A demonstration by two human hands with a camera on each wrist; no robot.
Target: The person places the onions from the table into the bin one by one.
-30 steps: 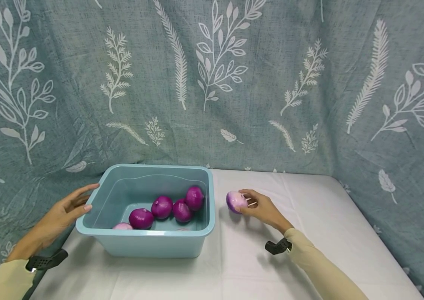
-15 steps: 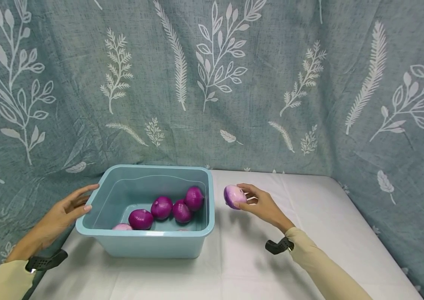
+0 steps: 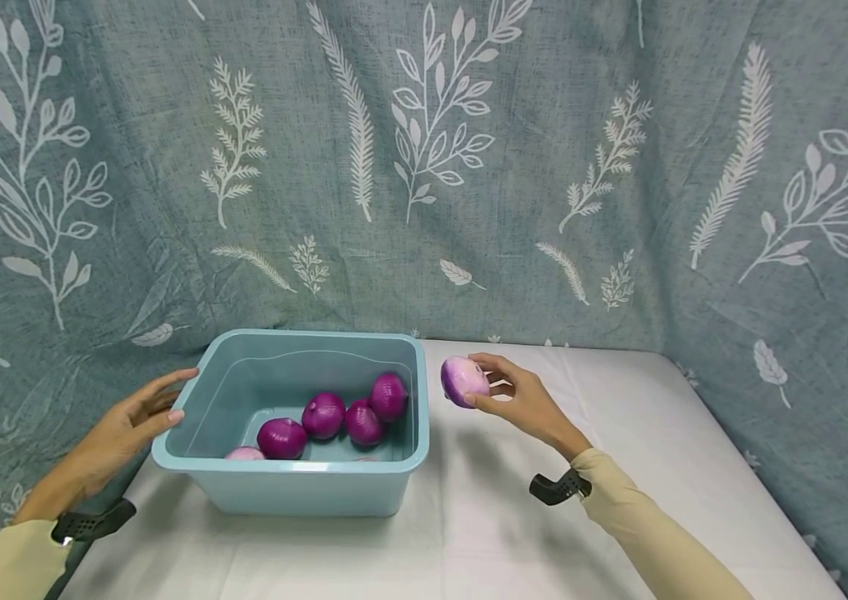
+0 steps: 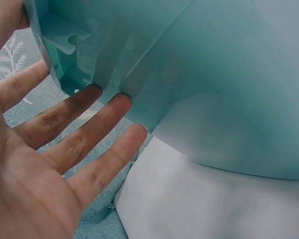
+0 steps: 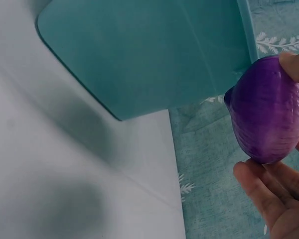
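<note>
My right hand point(image 3: 519, 402) pinches a purple and pale-pink onion point(image 3: 464, 381) between thumb and fingers, above the table just right of a light blue plastic tub point(image 3: 296, 492). In the right wrist view the onion point(image 5: 266, 112) shows its pointed tip toward the tub point(image 5: 139, 59). My left hand point(image 3: 119, 429) touches the tub's left side, its thumb and fingertips at the rim. The left wrist view shows the fingers point(image 4: 77, 152) extended against the tub's outer wall. Several dark purple onions point(image 3: 323, 414) lie inside, and a paler one point(image 3: 246, 453) is partly hidden behind the front rim.
A white cloth point(image 3: 664, 450) covers the table. Blue-grey fabric with white leaf prints point(image 3: 469, 167) hangs behind and at both sides. Each wrist wears a black band point(image 3: 560, 488).
My right hand has raised the onion off the table and brought it slightly left, closer to the tub. The left hand and the tub stay as they were.
</note>
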